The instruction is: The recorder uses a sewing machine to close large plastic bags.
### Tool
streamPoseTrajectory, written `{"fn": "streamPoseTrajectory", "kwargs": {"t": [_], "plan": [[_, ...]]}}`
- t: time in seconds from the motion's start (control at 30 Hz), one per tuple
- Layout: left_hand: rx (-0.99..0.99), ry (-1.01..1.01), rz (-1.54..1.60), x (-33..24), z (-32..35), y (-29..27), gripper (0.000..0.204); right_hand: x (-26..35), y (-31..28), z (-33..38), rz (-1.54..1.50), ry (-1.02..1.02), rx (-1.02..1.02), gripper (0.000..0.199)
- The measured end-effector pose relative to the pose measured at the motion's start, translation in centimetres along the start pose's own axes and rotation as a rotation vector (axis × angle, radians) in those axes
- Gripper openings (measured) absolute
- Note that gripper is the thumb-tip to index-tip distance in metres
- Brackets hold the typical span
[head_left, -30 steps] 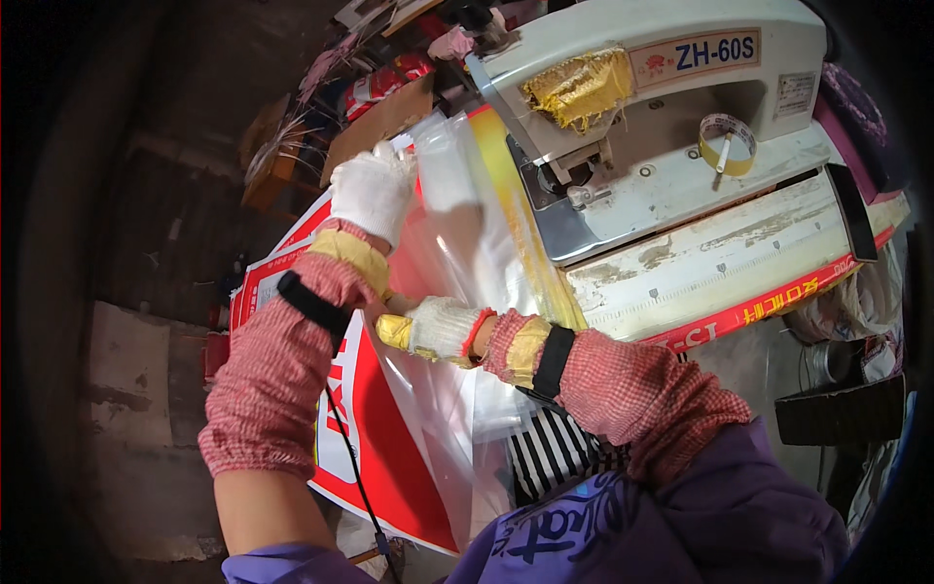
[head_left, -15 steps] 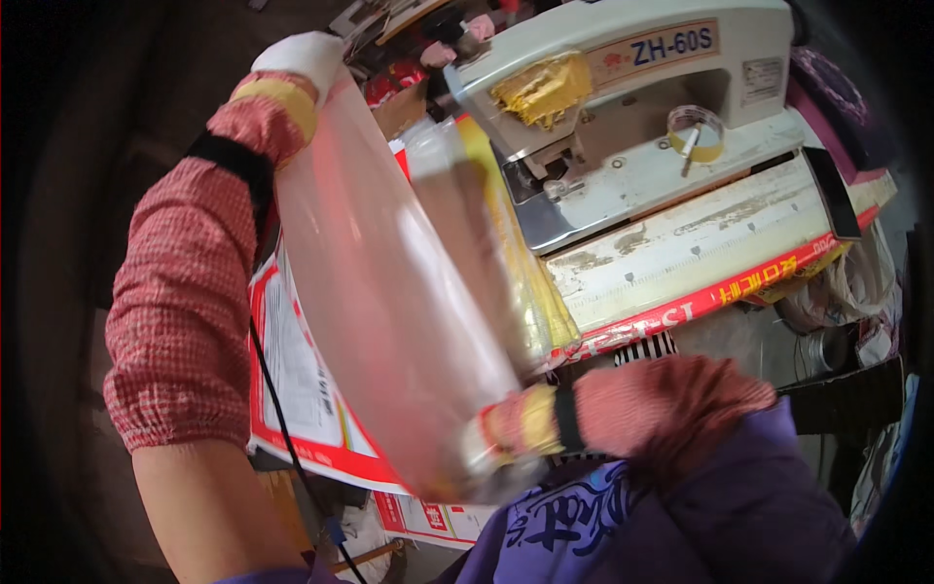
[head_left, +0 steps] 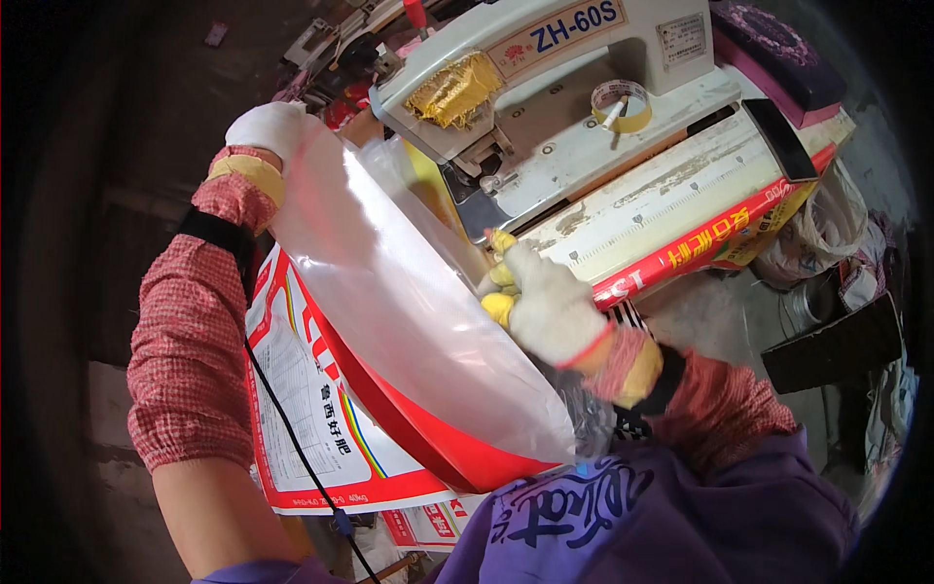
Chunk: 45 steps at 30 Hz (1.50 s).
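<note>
sewing machine and surroundings: items noted.
pale grey metal sewing machine (head_left: 559, 136), paint worn; frayed yellow cloth pad (head_left: 454, 92) fixed to its head. ring-shaped roll of yellowish tape (head_left: 637, 120) on the machine bed, a thin white stick (head_left: 615, 114) across its ring. worn white board with ruler marks (head_left: 662, 185) alongside, paint flaking, front edge covered by a red printed sheet (head_left: 715, 238); flat black rectangular plate (head_left: 780, 141) at its right end. dark purple box with a patterned top (head_left: 773, 63) beyond that end. below, at right: crumpled whitish plastic bag (head_left: 832, 219), near a dark flat panel with a brown edge (head_left: 832, 341).
</note>
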<state>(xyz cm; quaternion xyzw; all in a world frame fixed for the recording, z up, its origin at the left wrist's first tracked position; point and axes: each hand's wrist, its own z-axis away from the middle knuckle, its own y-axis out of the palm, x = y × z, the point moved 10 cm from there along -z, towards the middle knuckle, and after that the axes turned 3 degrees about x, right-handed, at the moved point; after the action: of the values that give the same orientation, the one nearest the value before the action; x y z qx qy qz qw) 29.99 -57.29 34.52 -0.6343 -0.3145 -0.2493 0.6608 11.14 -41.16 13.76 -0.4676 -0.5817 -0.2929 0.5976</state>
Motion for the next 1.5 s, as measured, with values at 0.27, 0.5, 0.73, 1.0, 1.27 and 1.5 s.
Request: {"fn": "streamPoseTrajectory", "kwargs": {"t": [0.27, 0.5, 0.73, 1.0, 1.27, 1.5], "plan": [[-0.013, 0.003, 0.001, -1.4, 1.0, -1.5, 0.032, -3.8, 7.3, 0.8, -0.604, 0.493, 0.485, 0.027], [0.436, 0.003, -0.281, 6.6, -4.7, 4.1, 0.036, 4.5, 7.5, -1.5, 0.234, -0.226, 0.059, 0.035], [-0.191, -0.116, 0.455, -10.2, -2.4, 12.3, 0.026, 1.0, 6.0, 2.8, -0.140, 0.001, 0.200, 0.024], [-0.444, 0.474, 0.425, -18.5, 0.0, 12.2, 0.022, -11.6, -3.4, 10.9, 0.209, 0.275, 0.169, 0.020], [-0.240, 0.537, 0.606, -19.0, -1.9, 14.4, 0.013, -5.9, -3.7, 9.8, -0.150, 0.398, -0.034, 0.029], [0.029, 0.494, 0.844, -18.0, 2.5, 14.0, 0.016, -4.8, -3.3, 10.1, 0.514, 0.257, 0.163, 0.022]]}}
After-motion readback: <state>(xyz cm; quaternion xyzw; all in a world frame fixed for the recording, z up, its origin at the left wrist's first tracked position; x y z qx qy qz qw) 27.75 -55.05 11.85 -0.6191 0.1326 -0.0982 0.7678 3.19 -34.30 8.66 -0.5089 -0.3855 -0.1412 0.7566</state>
